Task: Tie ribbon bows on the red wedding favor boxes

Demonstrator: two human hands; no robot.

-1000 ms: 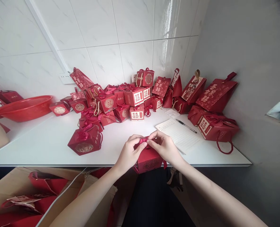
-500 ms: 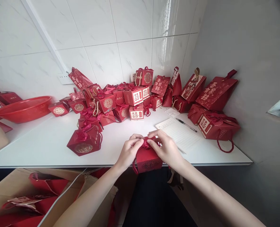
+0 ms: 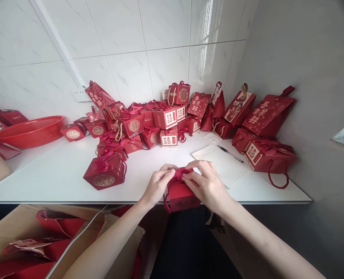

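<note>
A small red gift box (image 3: 182,197) with a gold emblem on its front and a red cord loop at its left side sits at the front edge of the white table (image 3: 58,174). My left hand (image 3: 158,185) pinches the red ribbon (image 3: 181,173) on top of the box from the left. From the right, my right hand (image 3: 208,184) pinches the same ribbon, its fingers curled over the box top. Both hands touch each other above the box.
A heap of red gift boxes and bags (image 3: 148,120) lines the tiled wall. A lined paper sheet (image 3: 221,162) and a pen (image 3: 230,154) lie right of my hands. A red plastic basin (image 3: 29,131) stands at the left. A cardboard carton (image 3: 29,240) with red bags is below the table.
Both hands have stayed on the box's ribbon, with small finger shifts. The right hand has closed further over the box top.
</note>
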